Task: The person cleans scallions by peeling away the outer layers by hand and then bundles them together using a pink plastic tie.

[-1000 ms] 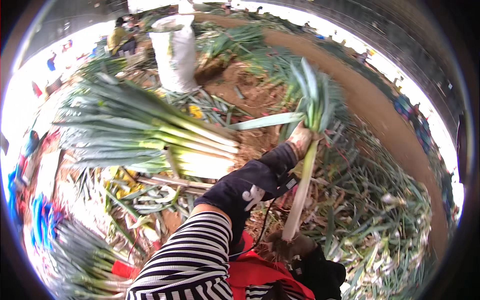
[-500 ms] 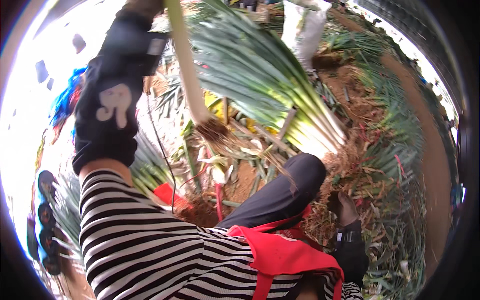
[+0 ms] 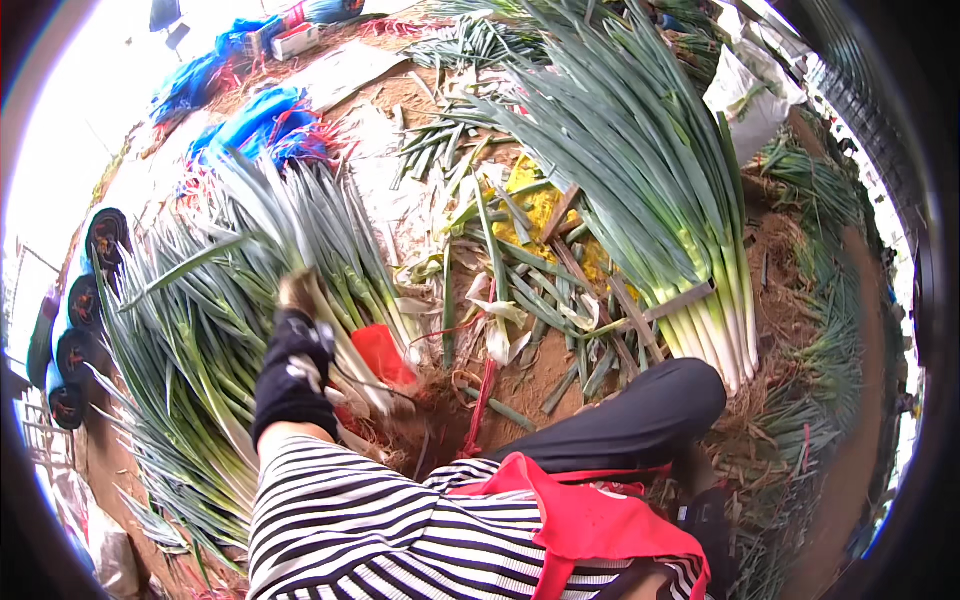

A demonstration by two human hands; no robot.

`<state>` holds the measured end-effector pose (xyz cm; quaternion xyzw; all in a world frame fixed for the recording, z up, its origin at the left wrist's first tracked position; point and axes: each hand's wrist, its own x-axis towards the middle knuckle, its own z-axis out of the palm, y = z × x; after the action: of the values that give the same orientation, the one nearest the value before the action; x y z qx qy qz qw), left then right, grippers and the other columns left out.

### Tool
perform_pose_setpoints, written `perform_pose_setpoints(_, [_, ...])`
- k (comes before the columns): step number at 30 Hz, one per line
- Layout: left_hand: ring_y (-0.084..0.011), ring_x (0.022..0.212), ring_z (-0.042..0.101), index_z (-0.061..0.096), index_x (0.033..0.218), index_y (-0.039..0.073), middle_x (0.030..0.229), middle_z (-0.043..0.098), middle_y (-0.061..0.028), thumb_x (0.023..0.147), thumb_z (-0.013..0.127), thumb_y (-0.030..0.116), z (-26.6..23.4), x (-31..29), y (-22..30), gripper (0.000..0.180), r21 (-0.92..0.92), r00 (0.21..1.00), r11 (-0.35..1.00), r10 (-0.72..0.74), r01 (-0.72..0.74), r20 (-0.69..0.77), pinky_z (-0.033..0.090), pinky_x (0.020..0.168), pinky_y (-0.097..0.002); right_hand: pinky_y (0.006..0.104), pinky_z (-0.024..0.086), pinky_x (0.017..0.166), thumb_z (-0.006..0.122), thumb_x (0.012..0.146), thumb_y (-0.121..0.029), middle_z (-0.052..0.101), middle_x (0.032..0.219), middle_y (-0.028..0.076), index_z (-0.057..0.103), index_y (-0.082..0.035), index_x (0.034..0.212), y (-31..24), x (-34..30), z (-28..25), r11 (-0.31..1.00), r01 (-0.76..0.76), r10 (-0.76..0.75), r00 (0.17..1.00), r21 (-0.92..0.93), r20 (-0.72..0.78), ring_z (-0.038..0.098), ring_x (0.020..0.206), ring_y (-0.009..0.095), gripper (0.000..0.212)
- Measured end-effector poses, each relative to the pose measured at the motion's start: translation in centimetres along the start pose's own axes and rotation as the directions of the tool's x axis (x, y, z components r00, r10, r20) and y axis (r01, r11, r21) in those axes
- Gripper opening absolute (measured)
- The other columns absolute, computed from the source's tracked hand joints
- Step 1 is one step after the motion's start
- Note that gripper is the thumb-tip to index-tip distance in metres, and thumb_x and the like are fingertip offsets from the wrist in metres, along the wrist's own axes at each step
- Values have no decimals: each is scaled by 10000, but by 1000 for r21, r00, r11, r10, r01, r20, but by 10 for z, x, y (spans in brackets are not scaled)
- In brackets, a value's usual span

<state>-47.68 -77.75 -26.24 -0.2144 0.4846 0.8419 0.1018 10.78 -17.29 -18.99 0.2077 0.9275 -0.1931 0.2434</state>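
Observation:
My left hand (image 3: 297,290), gloved and slightly blurred, is closed around a long green onion (image 3: 322,312) over the left-hand pile of green onions (image 3: 190,370). Its leaves point away from me and its white stalk slants toward my lap. Beside it lies a red piece of material (image 3: 382,355). My right hand (image 3: 692,468) is low and dark beside my bent knee, its fingers hidden. Beyond that knee, a large bunch of green onions (image 3: 660,200) rests with white ends toward me and a flat strip (image 3: 680,300) across the stalks.
Loose leaf trimmings (image 3: 520,260) and a yellow sheet (image 3: 525,190) cover the soil between the piles. Blue netting (image 3: 260,125) lies farther back. Dark-ended rolls (image 3: 75,350) stand at far left, a white sack (image 3: 750,95) at back right. More green onions line the right.
My left hand has come down from high at the top of the view onto the left pile with the green onion. My right hand has slipped mostly into shadow. The view has shifted left.

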Motion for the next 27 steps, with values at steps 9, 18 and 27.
perform_pose_setpoints(9, [-249, 488, 580, 365, 1361, 71, 806, 650, -145, 750, 766, 106, 17, 24, -126, 732, 120, 952, 982, -106, 146, -287, 477, 429, -388, 414, 399, 990, 707, 738, -216, 499, 1303, 197, 435, -44, 1324, -35, -31, -18, 994, 113, -111, 977, -1, -180, 468, 1216, 359, 669])
perform_pose_setpoints(18, [-267, 452, 552, 352, 1211, -40, 660, 578, -158, 741, 748, 58, 33, 46, -25, 622, 221, 955, 972, 138, -81, -261, 442, 390, -398, 443, 435, 933, 775, 643, -261, 582, 1158, 168, 544, -61, 1210, -16, -18, 2, 918, 271, -321, 937, -290, -139, 531, 1116, 344, 644])
perform_pose_setpoints(27, [-267, 509, 601, 514, 1057, -42, 710, 607, -142, 722, 777, 193, -38, 2, 112, 486, 206, 930, 958, 252, -200, -268, 523, 477, -382, 449, 423, 948, 723, 680, -324, 563, 1201, 163, 542, -71, 1220, -2, -10, 6, 965, 208, -224, 970, -157, -96, 522, 1118, 366, 623])
